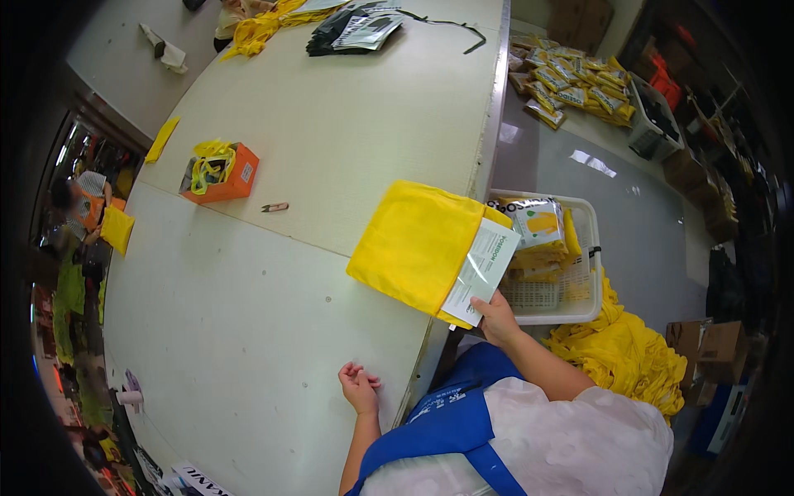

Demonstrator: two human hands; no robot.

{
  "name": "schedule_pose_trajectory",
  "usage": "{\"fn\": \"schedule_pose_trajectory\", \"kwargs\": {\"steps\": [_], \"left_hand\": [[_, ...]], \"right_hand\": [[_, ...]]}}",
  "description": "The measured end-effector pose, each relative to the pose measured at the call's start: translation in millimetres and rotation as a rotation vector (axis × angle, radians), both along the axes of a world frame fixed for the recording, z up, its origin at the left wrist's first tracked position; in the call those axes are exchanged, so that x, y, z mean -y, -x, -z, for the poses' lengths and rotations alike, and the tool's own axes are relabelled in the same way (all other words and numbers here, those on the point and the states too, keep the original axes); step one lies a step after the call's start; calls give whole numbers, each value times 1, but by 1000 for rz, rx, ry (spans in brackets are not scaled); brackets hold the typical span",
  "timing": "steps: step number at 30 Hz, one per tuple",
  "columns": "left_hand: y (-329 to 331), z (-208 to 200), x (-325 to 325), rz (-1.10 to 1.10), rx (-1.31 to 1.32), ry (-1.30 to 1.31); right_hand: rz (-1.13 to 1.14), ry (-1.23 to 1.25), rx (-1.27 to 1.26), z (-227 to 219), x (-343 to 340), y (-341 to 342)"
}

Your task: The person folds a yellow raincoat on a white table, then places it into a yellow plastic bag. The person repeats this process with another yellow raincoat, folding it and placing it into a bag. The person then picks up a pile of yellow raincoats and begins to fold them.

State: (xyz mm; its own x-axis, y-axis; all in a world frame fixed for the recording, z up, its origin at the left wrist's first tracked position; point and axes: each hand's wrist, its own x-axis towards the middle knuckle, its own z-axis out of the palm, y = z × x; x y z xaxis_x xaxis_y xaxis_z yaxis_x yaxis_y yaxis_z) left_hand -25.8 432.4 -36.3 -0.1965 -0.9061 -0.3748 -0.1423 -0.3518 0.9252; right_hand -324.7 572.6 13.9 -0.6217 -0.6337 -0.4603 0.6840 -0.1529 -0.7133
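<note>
Right hand: the person's right hand (496,318) is closed on the near end of a white card (490,256), thumb on top and fingers underneath; whether it pinches the cloth too cannot be told.
Yellow cloth: the folded yellow cloth (418,248) lies flat under the card, at the table's right edge and just beside the crate; whether it rests on the table is unclear.
Card print: green lettering — one bolder line near the far end, with smaller lines below it.
Cloth tag: a tiny white tag (452,327) pokes out at the near corner, too small to read.
Left hand: the left hand (360,387) is over the table (248,331), palm turned up and fingers loosely curled, partly open.
Apron: the blue apron (442,422) carries white writing across the chest.
Crate: a white plastic crate (587,289) holds packets (542,221); the top one shows black lettering and a yellow picture with green leaves.
Floor: yellow cloths (620,351) lie heaped near the crate; farther off, a pile of packets (579,87) repeats yellow and white printed faces.
Orange box: the orange box (230,186) bears a white label and holds yellow strips (211,161) — small snips (275,207) lie nearby.
Far end: dark bags (351,33) with pale printed panels are stacked on the table.
</note>
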Motion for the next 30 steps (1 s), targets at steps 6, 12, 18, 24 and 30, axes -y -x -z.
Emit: {"fn": "schedule_pose_trajectory", "kwargs": {"steps": [6,12,18,24,30], "left_hand": [[11,-5,-6,-41,52,-33],[15,-4,-7,-36,61,-8],[13,0,-9,-63,74,-36],[17,-6,-4,-77,116,-40],[14,6,-16,-185,161,-21]], "right_hand": [[-11,-78,171,4,8,-2],[-110,-135,287,7,12,2],[-69,-187,219,18,13,1],[13,-179,214,24,-5,0],[-41,-222,116,10,42,26]]}}
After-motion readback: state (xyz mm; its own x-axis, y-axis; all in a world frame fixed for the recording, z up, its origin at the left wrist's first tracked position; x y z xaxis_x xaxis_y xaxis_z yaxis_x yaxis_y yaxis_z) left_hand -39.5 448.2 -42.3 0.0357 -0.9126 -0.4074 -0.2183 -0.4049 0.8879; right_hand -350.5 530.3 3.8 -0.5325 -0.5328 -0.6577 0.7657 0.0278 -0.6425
